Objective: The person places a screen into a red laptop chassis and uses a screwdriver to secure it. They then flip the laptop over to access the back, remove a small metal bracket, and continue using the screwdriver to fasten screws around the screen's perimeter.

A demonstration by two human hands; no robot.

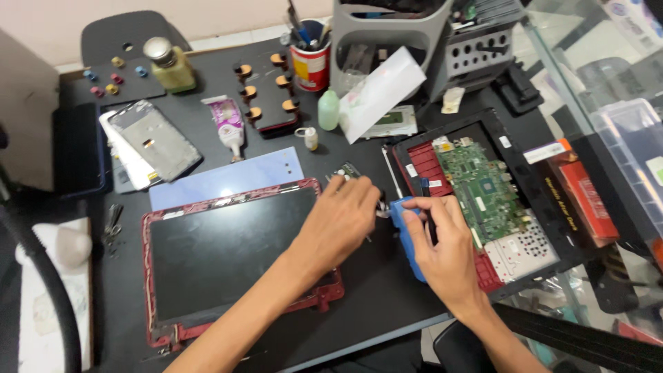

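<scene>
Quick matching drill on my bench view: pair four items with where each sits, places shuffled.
Things:
1. green circuit board
2. blue tool
3. red-framed screen panel
4. red cup of tools

Places:
A. at the back of the bench, by the grey case
B. in the right hand
C. inside the opened laptop base
D. flat at front left, beneath the left hand and its forearm

Pairs: 1-C, 2-B, 3-D, 4-A
</scene>
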